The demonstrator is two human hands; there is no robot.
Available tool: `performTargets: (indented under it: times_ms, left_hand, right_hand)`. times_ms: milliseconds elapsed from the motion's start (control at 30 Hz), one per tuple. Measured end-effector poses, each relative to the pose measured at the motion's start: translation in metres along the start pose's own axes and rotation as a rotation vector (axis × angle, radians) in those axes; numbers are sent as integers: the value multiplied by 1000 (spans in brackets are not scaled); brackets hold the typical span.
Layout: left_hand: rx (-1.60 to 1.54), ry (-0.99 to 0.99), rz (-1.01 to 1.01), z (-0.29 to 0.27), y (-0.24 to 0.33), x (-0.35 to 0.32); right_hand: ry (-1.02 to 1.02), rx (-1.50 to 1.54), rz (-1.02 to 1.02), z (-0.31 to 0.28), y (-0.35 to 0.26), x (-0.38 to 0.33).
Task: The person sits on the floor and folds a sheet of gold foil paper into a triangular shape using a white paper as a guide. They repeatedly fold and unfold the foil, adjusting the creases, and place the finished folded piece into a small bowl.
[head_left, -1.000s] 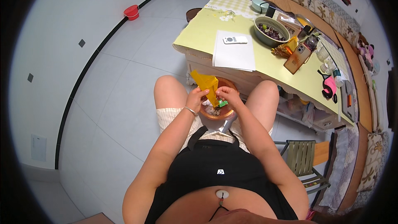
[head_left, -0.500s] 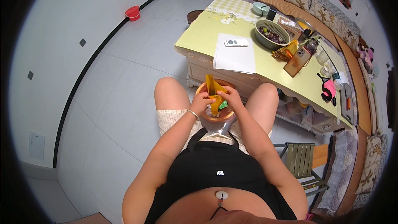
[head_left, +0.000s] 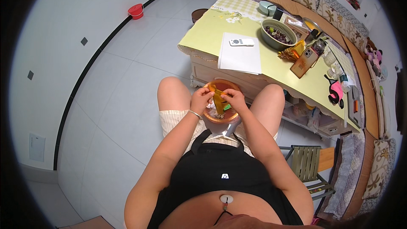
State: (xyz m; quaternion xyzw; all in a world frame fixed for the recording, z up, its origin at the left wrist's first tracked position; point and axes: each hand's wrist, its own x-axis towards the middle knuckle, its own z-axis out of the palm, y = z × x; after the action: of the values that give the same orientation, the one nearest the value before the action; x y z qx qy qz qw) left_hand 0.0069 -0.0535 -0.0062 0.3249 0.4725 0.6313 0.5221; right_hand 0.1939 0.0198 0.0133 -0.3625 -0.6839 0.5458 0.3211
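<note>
Between my knees stands a round bin with an orange rim [head_left: 217, 121]; some white scraps and a green piece lie inside it. Over its opening, a thin golden-yellow strip [head_left: 218, 100] of film or ribbon hangs down from my fingers. My left hand [head_left: 200, 99] pinches it on one side, fingertips closed. With closed fingers, my right hand [head_left: 234, 99] grips the other side. The strip's lower end reaches into the bin. Whether it is one piece or several layers I cannot tell.
The table [head_left: 203, 38] ahead holds white paper [head_left: 239, 61], a remote [head_left: 241, 42], a colander of grapes [head_left: 277, 38], a golden-yellow bundle [head_left: 292, 53] and a phone [head_left: 304, 62]. A folding stool [head_left: 307, 157] stands at right, a red bucket [head_left: 136, 12] far left.
The strip stood up above my hands before; its upper part is now lowered and folded between them. My left hand has shifted slightly left and up.
</note>
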Motion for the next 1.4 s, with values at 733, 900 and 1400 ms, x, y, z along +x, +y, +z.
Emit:
performTargets:
  times_ms: [733, 900, 1400]
  left_hand:
    - [800, -50, 913, 30, 17, -25]
    - [160, 132, 327, 20, 8, -16]
    - [78, -44, -33, 3, 9, -6]
  right_hand:
    - [-48, 715, 335, -10, 37, 13]
    - [-8, 618, 333, -3, 24, 14]
    - [-10, 504, 162, 5, 3, 6]
